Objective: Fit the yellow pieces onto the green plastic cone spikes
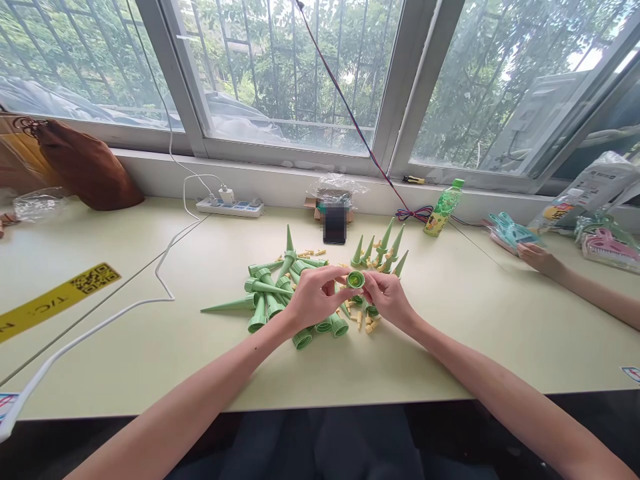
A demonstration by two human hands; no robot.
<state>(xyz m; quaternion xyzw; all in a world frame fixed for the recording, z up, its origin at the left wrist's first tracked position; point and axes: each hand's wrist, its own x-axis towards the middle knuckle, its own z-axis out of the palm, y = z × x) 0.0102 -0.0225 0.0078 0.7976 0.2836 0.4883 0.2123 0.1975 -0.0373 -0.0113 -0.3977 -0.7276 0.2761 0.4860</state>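
Between my two hands is a green plastic cone piece (355, 280), its round open end turned toward me. My left hand (321, 293) grips it from the left with thumb and fingers. On the other side, the fingers of my right hand (384, 295) are closed at its edge; whether they pinch a small part is hidden. A pile of green cones (270, 287) lies left of and below my left hand. Several green spikes with yellow pieces (384, 247) stand upright behind my right hand. Small yellow connectors (370, 325) lie loose beneath my hands.
Behind the pile, a phone (335, 223) leans on a small box. A bottle (443, 208) stands back right, near bundled wire. Another person's hand (540, 259) touches bagged clips at right. A power strip (230, 207), white cable (165, 283) and brown bag (90, 167) are left.
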